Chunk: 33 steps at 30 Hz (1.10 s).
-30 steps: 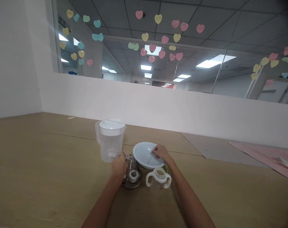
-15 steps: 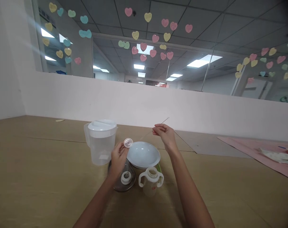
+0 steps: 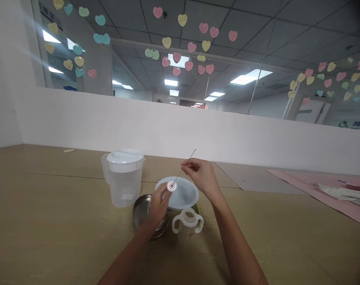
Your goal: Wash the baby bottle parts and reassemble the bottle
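Left hand [image 3: 159, 202] pinches a pale disc [image 3: 172, 186]; right hand [image 3: 202, 176], a thin rod [image 3: 178, 176].

2 bare hands [image 3: 202, 176], bare forearms [image 3: 235, 237].

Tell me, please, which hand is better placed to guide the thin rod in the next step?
Probably the right hand: it pinches the thin rod, whose lower end points at the ringed white disc. The left hand holds this disc, so it seems better suited to steadying it.
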Available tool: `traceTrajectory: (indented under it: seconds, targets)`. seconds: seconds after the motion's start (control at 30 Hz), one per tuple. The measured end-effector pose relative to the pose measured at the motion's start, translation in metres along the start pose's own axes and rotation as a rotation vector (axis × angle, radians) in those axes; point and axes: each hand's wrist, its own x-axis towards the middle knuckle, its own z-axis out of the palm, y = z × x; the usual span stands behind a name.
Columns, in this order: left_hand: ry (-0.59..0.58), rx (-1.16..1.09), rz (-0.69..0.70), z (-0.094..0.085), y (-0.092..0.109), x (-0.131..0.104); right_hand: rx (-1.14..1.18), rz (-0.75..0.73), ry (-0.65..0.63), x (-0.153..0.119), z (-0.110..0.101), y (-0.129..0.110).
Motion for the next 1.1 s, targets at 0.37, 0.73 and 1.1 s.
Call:
traceTrajectory:
  seconds: [0.37, 0.73, 1.1]
  targets:
    - [0.031, 0.148, 0.018, 0.004, 0.009, -0.015, -0.268, -0.047, -0.055, -0.016, 0.006, -0.019]
    - [0.053, 0.170, 0.019, 0.007, 0.018, -0.020, -0.351, -0.005, -0.027, -0.015, 0.002, -0.014]
    - [0.097, 0.122, -0.052, 0.009, 0.016, -0.019, -0.493, -0.085, -0.173, -0.023, 0.017, -0.014]
